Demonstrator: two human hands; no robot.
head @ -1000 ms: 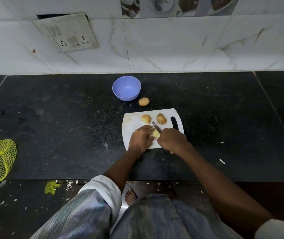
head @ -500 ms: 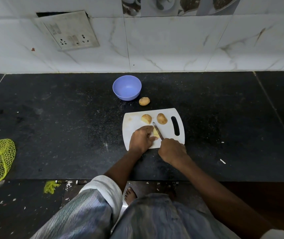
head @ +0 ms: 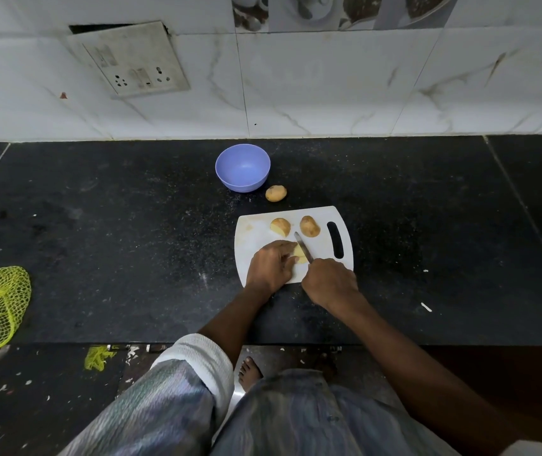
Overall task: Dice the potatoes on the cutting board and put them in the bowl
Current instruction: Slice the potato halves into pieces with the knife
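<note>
Nearest me on the white cutting board (head: pixel 253 232), my right hand (head: pixel 330 286) grips the knife (head: pixel 303 246), blade angled away and leftward across the potato piece (head: pixel 299 255). My left hand (head: pixel 271 266), just left of the blade, pins that piece with curled fingers. Farther up the board lie two potato chunks (head: pixel 280 227); beyond the board, a whole potato (head: pixel 275 193), then the empty blue bowl (head: pixel 242 167).
</note>
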